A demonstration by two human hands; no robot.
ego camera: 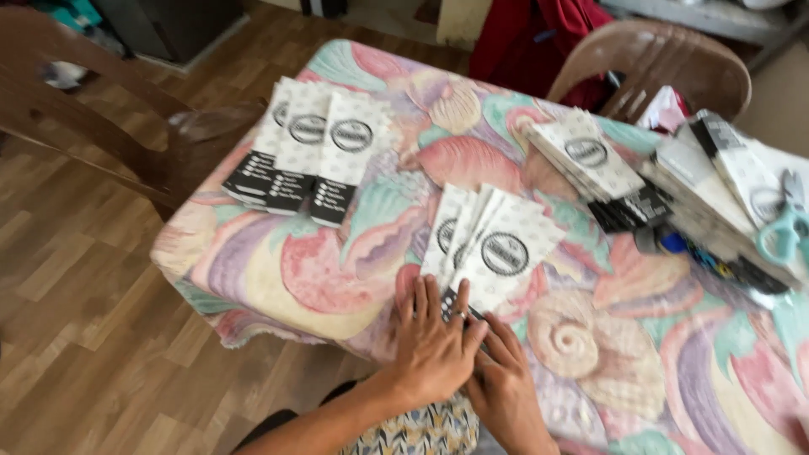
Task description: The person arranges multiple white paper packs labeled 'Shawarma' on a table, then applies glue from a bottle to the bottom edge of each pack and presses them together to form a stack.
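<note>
Two hands meet at the near edge of the counter (337,278), which wears a pastel cloth printed with shells. Farthest left stands a wooden chair (93,118) on the plank floor. Next, at the counter's left corner, lies a row of paper bags (308,152), white with round black marks and black bottoms, overlapping one another. Toward the middle, a fanned stack of bags (493,240) lies just ahead of the hands, its lower end under the fingers. The left hand (434,345) lies flat, fingers spread, its grip released, pressing on the stack's bottom edge. The right hand (506,383) sits just beside it, touching it, partly tucked under the left; its fingers reach the same edge, and whether its grip pinches a bag cannot be told. Further right, more bags (590,160) lie in piles, and teal scissors (784,227) rest on the farthest pile. Behind them stands a plastic chair (666,63).
</note>
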